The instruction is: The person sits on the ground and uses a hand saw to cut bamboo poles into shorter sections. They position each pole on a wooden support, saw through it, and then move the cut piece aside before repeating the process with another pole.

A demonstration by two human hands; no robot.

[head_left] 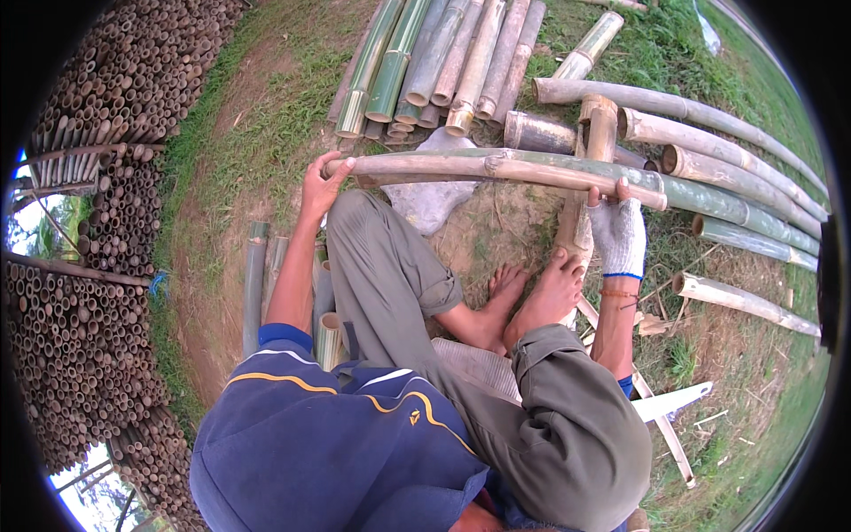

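**Long tan-and-green bamboo pole [523, 172] held across the pale grey flat stone [434, 209]**

And here we are: 2 hands on 1 pole, set well apart. Left of the stone, the bare left hand [324, 184] is wrapped round the pole's tan end, thumb up on top. Over to the stone's right, the right hand [619, 232], in a white knitted glove with a blue cuff edge, puts bare fingertips to the pole from below; whether it closes right round, I cannot tell. The pole passes above the stone's middle and reaches out to its right.

Beyond the stone, green and tan bamboo lengths [394, 62] lie side by side, cut ends facing in. To the stone's right, long grey-green bamboo poles [745, 173] fan out. On its near right, 2 bare feet [551, 294], and farther that way a pale flat blade [674, 402]. Far left of the stone, great stacks of brown bamboo tubes [80, 355], open ends showing!
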